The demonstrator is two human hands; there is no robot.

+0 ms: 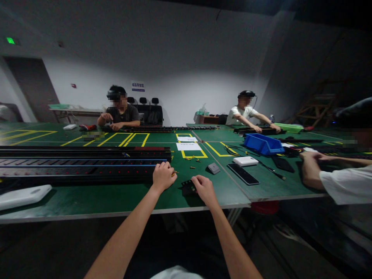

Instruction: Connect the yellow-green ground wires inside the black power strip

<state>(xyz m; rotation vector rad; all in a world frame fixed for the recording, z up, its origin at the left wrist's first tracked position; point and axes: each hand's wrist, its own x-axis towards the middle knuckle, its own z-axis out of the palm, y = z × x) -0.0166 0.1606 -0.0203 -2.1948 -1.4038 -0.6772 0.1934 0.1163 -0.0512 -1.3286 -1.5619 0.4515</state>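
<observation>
Knuckles up, the left hand [162, 176] is curled into a loose fist against the right end of the long black rail [87, 164]. The rail lies lengthwise along the green table [95, 199] (likely the only way so long a piece fits). A brass glint [173, 174] shows at the fist's right edge; it may be a screw pinched there, but I cannot tell.

Just right of it, the right hand [205, 188] arches over a small black part [188, 187], its fingers bent down onto it. The hand hides much of the part, so whether it is gripped or only steadied is not clear.

Loose brass screws [192, 167] lie scattered just beyond both hands, probably left there for easy reach. A little farther right sit a grey block [213, 168], a white box [245, 161] and a flat black slab [243, 173] that could be a phone. Farther off are white sheets [188, 146] inside yellow markings, and a blue bin [264, 143].

At the near left, a white device [23, 195] is cut off by the frame. A co-worker's arm [312, 172] reaches in from the right, the body mostly out of view. Two more people, the person at far left [120, 112] and the person at far right [247, 114], sit across the table, and what they handle is too small to make out. Below the near table edge nearly everything is lost in the dark.
</observation>
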